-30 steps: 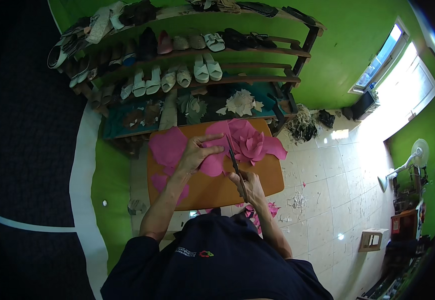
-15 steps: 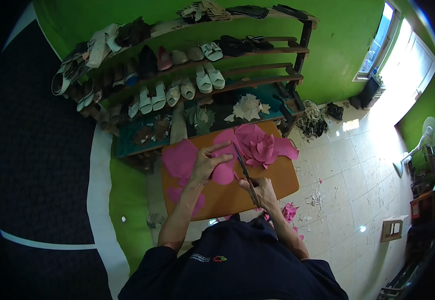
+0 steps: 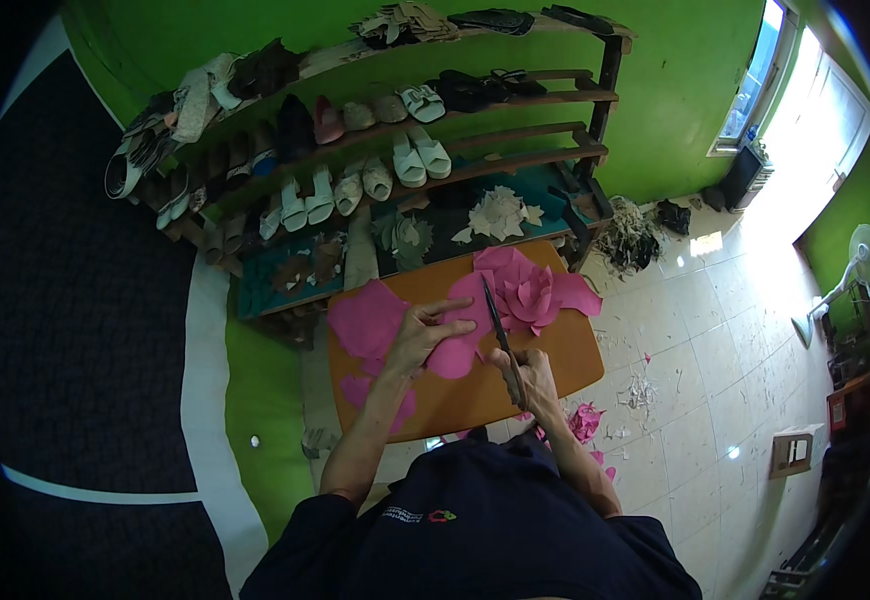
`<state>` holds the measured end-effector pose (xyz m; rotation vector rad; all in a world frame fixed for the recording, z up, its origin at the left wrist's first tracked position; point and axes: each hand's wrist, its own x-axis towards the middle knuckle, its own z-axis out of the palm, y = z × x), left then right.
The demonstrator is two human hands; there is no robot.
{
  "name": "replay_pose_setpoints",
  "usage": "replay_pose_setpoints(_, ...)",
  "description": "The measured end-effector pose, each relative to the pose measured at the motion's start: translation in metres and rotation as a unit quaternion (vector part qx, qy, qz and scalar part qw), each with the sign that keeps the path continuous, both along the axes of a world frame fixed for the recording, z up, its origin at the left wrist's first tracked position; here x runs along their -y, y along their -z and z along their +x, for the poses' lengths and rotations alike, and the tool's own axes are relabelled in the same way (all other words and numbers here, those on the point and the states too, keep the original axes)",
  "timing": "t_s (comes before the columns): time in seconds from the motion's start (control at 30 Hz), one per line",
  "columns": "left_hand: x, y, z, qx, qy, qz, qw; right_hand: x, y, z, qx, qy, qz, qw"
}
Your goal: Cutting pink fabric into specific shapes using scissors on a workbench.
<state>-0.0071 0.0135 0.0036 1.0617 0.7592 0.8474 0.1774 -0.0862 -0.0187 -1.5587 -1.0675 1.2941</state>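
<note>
Pinched in my left hand [image 3: 419, 338] is a pink petal-shaped sheet [image 3: 452, 358], its index finger stretched across it. My right hand [image 3: 529, 380] grips a pair of dark scissors [image 3: 496, 318], blades pointing away from me along the sheet's right edge. Whether the blades are cutting into it I cannot tell. A layered pink flower [image 3: 527, 297] lies just beyond the scissors on an orange-brown table [image 3: 435, 412]. Left of my left hand rests another pink sheet [image 3: 366, 318], with smaller pink offcuts [image 3: 395, 404] nearer me.
A wooden rack [image 3: 565, 155] with shoes, sandals and cut scraps stands against the green wall behind the table. On the tiled floor to the right are a pink crumpled flower [image 3: 585, 422], pale shreds [image 3: 640, 392] and a scrap heap [image 3: 627, 240]. A fan [image 3: 863, 250] stands far right.
The scissors have shifted slightly right and away from me, their blades more upright. My left hand still holds the pink sheet, which has moved a little rightward. The whole view has shifted slightly.
</note>
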Motion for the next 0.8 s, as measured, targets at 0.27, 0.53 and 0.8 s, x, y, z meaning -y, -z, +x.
replay_pose_setpoints(0.27, -0.025, 0.003, -0.035, -0.065, 0.065, 0.038, 0.995, 0.011, 0.018, 0.015, -0.068, -0.062, -0.033, 0.995)
replay_pose_setpoints(0.53, -0.033, -0.001, -0.042, -0.128, 0.176, 0.079, 0.973, 0.008, 0.026, 0.029, 0.08, -0.157, 0.035, 0.984)
replay_pose_setpoints(0.8, -0.036, 0.005, -0.041, -0.137, 0.182, 0.057, 0.972, 0.011, 0.016, 0.028, 0.106, -0.145, 0.02, 0.984)
